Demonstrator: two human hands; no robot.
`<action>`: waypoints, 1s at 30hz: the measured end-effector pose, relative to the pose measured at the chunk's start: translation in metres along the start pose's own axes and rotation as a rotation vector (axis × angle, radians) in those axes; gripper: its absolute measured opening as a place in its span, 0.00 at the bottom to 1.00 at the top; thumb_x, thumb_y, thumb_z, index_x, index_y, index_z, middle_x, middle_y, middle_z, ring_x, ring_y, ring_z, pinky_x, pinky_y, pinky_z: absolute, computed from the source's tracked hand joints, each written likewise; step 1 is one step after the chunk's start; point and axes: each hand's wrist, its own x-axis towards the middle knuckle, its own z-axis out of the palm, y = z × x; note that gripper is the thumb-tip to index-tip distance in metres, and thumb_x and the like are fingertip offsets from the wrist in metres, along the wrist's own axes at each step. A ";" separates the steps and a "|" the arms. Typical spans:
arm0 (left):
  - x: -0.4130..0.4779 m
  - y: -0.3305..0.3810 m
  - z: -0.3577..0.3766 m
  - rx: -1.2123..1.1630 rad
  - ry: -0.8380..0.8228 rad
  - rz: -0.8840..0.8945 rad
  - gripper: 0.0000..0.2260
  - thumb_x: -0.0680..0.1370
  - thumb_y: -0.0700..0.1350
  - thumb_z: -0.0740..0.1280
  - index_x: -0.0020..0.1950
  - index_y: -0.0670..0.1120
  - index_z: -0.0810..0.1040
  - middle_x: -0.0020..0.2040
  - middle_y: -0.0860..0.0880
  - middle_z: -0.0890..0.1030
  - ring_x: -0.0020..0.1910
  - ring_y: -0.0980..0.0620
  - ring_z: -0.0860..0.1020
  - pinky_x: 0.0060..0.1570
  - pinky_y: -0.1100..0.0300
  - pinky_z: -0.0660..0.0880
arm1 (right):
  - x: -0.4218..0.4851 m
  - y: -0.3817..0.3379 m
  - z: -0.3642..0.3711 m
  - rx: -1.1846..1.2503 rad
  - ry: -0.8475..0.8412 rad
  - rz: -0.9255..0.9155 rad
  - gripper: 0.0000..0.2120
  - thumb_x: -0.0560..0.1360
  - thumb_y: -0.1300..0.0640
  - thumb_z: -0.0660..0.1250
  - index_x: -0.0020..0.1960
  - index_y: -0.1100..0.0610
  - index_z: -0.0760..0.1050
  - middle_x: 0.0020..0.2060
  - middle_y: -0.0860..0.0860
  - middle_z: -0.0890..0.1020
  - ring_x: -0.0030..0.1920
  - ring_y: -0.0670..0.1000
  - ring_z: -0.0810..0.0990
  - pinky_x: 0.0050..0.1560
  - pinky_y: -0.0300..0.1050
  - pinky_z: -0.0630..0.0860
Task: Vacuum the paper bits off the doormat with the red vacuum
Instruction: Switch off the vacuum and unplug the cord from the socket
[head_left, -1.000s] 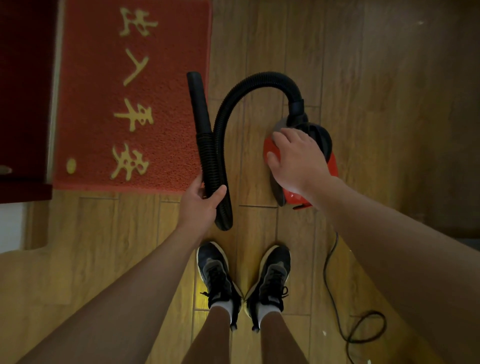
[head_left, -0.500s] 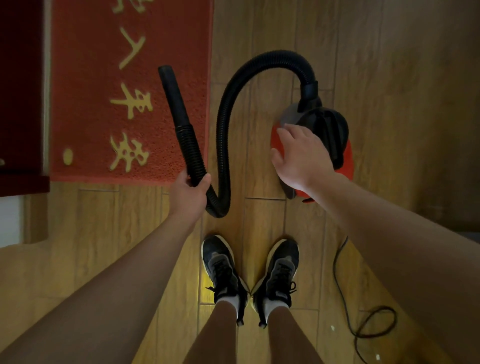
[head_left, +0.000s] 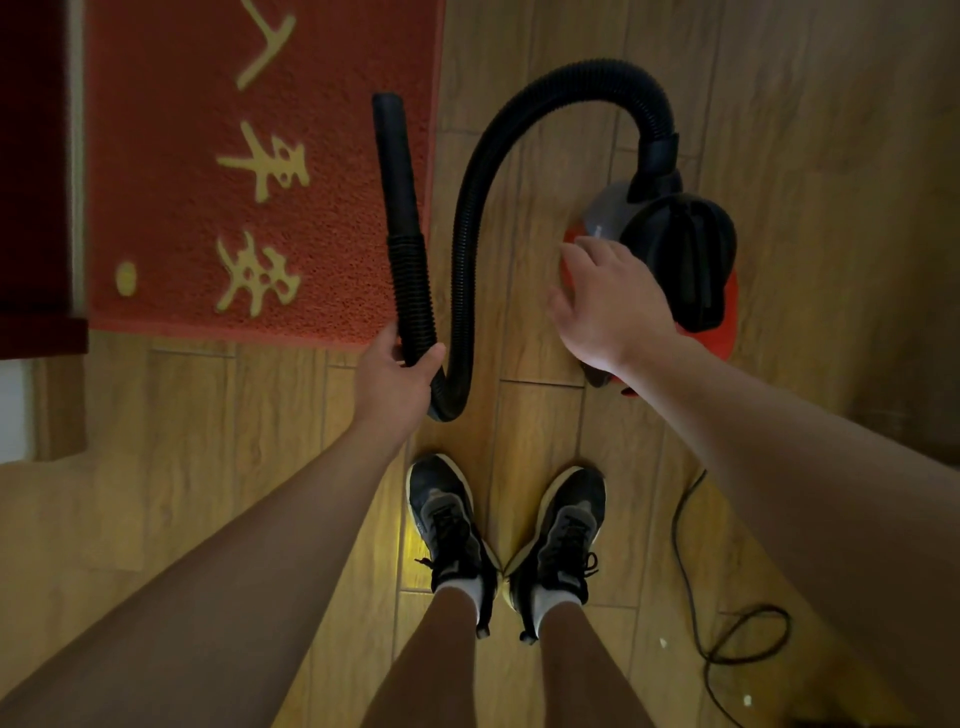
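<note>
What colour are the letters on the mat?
Yellow letters on a red doormat, seen in the head view.

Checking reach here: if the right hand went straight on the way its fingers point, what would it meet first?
The red vacuum: the right hand points at its grey-and-red front, fingertips touching or just above it; depth is unclear from overhead.

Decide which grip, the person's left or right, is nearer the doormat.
Left. The left grip holds the hose just off the near right corner of the doormat. The right grip rests on the vacuum, farther right.
</note>
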 end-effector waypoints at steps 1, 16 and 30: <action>0.001 0.001 0.000 0.004 0.000 -0.001 0.09 0.79 0.44 0.71 0.59 0.51 0.78 0.48 0.58 0.81 0.47 0.61 0.79 0.51 0.60 0.76 | 0.000 0.001 -0.002 -0.001 0.003 0.001 0.22 0.82 0.48 0.56 0.70 0.59 0.71 0.68 0.56 0.75 0.70 0.58 0.70 0.72 0.54 0.65; 0.011 0.013 -0.010 0.059 0.070 -0.095 0.15 0.85 0.49 0.60 0.70 0.47 0.72 0.59 0.49 0.79 0.59 0.47 0.78 0.63 0.49 0.75 | 0.002 0.000 -0.016 -0.012 0.020 0.010 0.22 0.82 0.48 0.56 0.70 0.59 0.71 0.69 0.56 0.74 0.71 0.58 0.69 0.74 0.53 0.64; -0.007 0.000 -0.003 0.060 -0.089 -0.044 0.17 0.82 0.40 0.65 0.71 0.48 0.73 0.58 0.52 0.80 0.57 0.53 0.79 0.49 0.66 0.73 | -0.006 0.000 -0.003 -0.013 -0.001 0.003 0.21 0.82 0.49 0.57 0.69 0.60 0.71 0.68 0.57 0.75 0.70 0.58 0.70 0.71 0.52 0.65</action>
